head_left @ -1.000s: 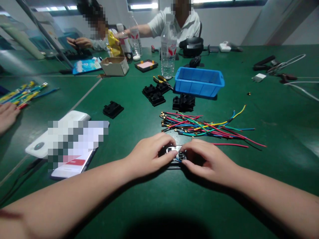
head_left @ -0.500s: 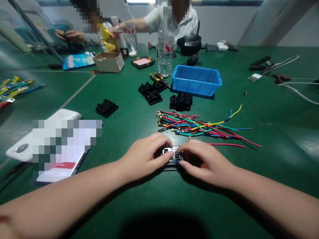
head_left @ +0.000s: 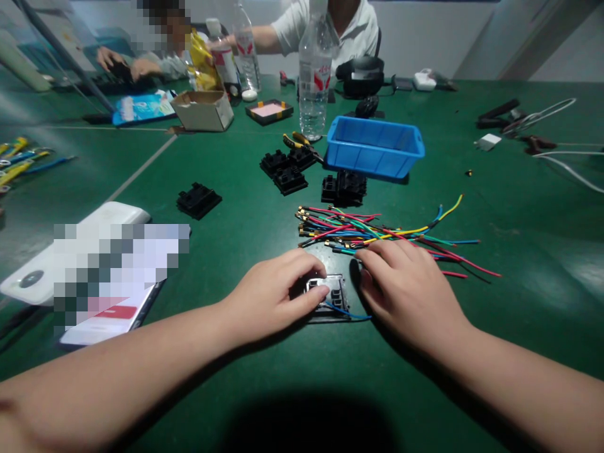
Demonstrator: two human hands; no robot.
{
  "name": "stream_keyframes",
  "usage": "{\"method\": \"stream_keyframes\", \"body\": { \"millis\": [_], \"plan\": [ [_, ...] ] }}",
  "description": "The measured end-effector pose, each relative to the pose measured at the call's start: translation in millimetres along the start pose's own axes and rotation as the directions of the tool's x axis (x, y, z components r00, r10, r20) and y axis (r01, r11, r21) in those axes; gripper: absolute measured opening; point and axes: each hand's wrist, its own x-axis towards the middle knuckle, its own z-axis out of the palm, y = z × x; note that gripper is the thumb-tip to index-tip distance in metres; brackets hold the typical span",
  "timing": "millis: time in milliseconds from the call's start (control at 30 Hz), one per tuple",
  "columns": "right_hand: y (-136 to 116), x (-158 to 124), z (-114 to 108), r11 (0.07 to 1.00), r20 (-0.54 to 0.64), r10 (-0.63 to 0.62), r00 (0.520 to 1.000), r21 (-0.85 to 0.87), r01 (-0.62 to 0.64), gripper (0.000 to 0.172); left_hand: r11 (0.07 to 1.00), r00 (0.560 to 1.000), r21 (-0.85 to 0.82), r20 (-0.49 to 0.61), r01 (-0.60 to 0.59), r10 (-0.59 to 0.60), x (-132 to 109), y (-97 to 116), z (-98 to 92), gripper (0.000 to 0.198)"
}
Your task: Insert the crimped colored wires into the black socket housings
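A black plastic socket-like module [head_left: 338,283] with a pale plate lies on the green table. My left hand [head_left: 285,286] is closed on its left side, with the thumb pressed on top and the index finger curled at the far edge. A thin blue wire [head_left: 352,313] sticks out of the module to the right. My right hand [head_left: 406,283] is apart from the module, its fingers bent and holding nothing that I can see. Its fingertips are at the near edge of a loose bundle of coloured wires [head_left: 377,234] with brass terminals. Part of its thumb is in shadow.
Beyond the wires are several black modules [head_left: 287,179], yellow-handled pliers [head_left: 296,141], a blue bin [head_left: 375,165] and a clear bottle [head_left: 312,94]. A phone [head_left: 117,314] and a white power bank [head_left: 28,280] lie left. Two people sit across the table.
My right hand has let go of the module and moved up and right to the wires. The blue wire's free end now shows. My left hand has kept its hold.
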Motion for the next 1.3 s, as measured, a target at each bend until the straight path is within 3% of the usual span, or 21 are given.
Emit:
{"method": "stream_keyframes", "body": {
  "millis": [100,367,600,1000,1300],
  "plan": [
    [-0.7,1.0,-3.9,0.989,0.067,0.022,0.997,-0.148,-0.012,0.015,1.0,1.0,-0.01,0.001,-0.003,0.003,0.0,0.4,0.0,0.021],
    [3.5,1.1,-1.5,0.992,0.097,0.027,0.995,-0.122,-0.015,0.009,1.0,1.0,-0.003,0.002,0.001,0.0,-2.1,-0.3,-0.3,0.02],
    [4.2,-0.6,3.5,0.998,0.061,-0.005,0.998,-0.06,0.009,0.014,1.0,1.0,0.005,0.003,-0.002,0.002,-0.4,-0.5,0.4,0.021],
    [3.9,-5.1,5.5,0.964,-0.092,-0.049,0.995,0.258,0.071,0.019,1.0,1.0,-0.001,0.009,0.012,-0.012,0.1,-0.4,0.3,0.021],
    [4.0,-8.2,8.9,0.969,-0.074,-0.012,0.997,0.245,0.03,0.025,1.0,1.0,-0.008,0.001,0.002,-0.002,-0.6,-0.2,-0.1,0.022]
  ]
}}
